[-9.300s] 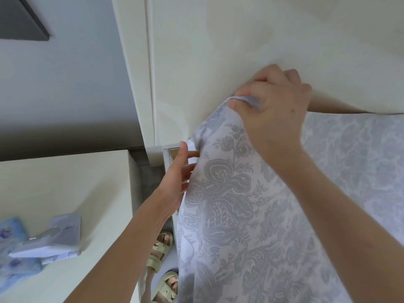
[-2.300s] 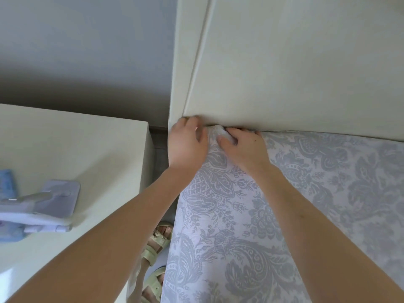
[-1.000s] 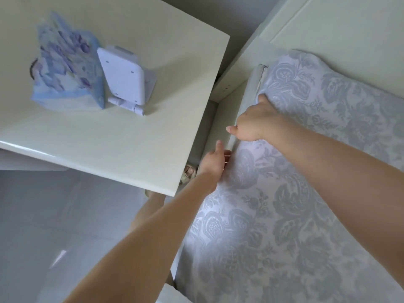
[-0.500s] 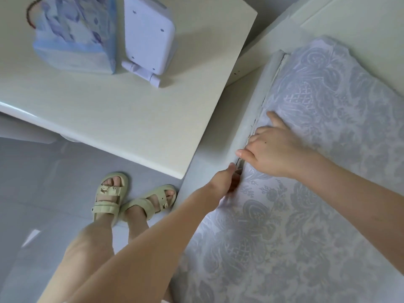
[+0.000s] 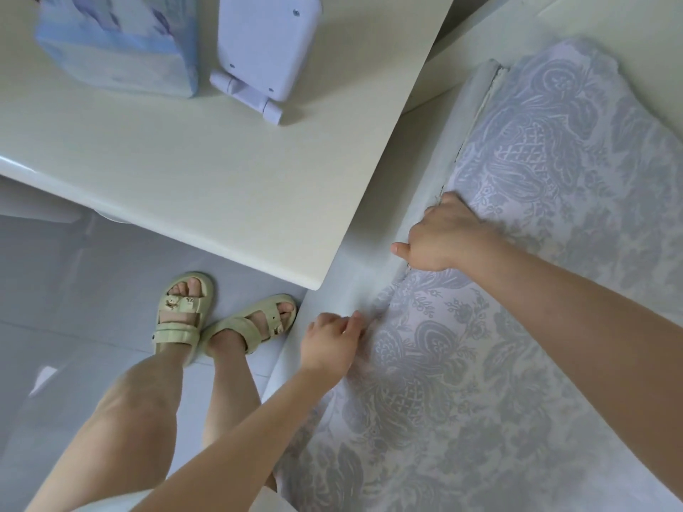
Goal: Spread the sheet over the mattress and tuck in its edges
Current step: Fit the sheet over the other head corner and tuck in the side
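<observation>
A pale sheet (image 5: 517,327) with a grey floral pattern covers the mattress on the right. Its left edge runs along the white bed frame rail (image 5: 417,201). My right hand (image 5: 443,238) presses down on the sheet's edge at the rail, fingers curled under and hidden, thumb sticking out to the left. My left hand (image 5: 329,341) is lower on the same edge, fingers bent and pinching the sheet against the rail. The far corner of the sheet (image 5: 576,64) lies bunched against the headboard.
A cream bedside table (image 5: 207,171) stands close to the bed's left side, holding a blue patterned box (image 5: 118,42) and a white hinged device (image 5: 262,49). My feet in pale sandals (image 5: 218,319) stand on the grey floor between table and bed.
Both hands have slid down the sheet's side edge, away from the headboard corner. The view has tipped further down, showing more floor and legs.
</observation>
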The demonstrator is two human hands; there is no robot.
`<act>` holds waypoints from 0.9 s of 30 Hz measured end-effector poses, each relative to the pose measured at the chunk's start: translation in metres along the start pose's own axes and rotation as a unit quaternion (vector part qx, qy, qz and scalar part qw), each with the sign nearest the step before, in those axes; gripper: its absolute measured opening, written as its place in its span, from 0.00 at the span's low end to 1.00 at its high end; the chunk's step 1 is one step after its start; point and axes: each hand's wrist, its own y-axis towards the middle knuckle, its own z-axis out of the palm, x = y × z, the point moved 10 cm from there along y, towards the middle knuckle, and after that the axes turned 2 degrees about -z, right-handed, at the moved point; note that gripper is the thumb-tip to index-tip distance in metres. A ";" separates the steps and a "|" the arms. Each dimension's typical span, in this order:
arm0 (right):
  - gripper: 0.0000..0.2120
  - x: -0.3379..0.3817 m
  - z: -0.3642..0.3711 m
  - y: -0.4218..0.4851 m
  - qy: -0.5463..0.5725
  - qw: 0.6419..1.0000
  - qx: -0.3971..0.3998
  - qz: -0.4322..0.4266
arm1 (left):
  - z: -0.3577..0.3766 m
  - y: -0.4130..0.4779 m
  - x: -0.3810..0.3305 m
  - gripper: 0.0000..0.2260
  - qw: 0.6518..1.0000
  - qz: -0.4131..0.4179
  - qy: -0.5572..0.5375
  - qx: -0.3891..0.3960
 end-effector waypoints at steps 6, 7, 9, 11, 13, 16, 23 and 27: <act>0.32 0.008 -0.012 -0.017 -0.016 0.987 -0.159 0.001 | 0.022 -0.005 0.044 0.20 0.959 -0.112 -0.224 0.135; 0.36 0.016 -0.017 -0.022 -0.011 0.984 -0.179 -0.002 | 0.022 -0.006 0.045 0.19 0.957 -0.113 -0.237 0.127; 0.38 0.036 -0.015 -0.033 0.016 0.984 -0.177 -0.018 | 0.022 -0.007 0.049 0.19 0.955 -0.110 -0.254 0.108; 0.33 0.063 0.002 -0.037 0.008 0.990 -0.127 -0.054 | 0.022 -0.008 0.056 0.19 0.956 -0.103 -0.260 0.093; 0.29 0.081 0.012 -0.036 -0.002 0.993 -0.084 -0.081 | 0.019 -0.012 0.057 0.18 0.953 -0.081 -0.282 0.077; 0.27 0.087 0.017 -0.022 0.030 0.996 -0.017 -0.081 | 0.013 -0.030 0.053 0.16 0.932 -0.043 -0.356 0.045; 0.31 0.076 0.024 -0.029 0.025 0.997 0.009 -0.076 | 0.065 -0.054 0.049 0.20 0.918 -0.037 -0.368 0.144; 0.28 0.063 0.025 -0.029 0.051 0.997 -0.001 -0.063 | 0.090 -0.036 0.025 0.26 0.932 -0.078 -0.260 0.241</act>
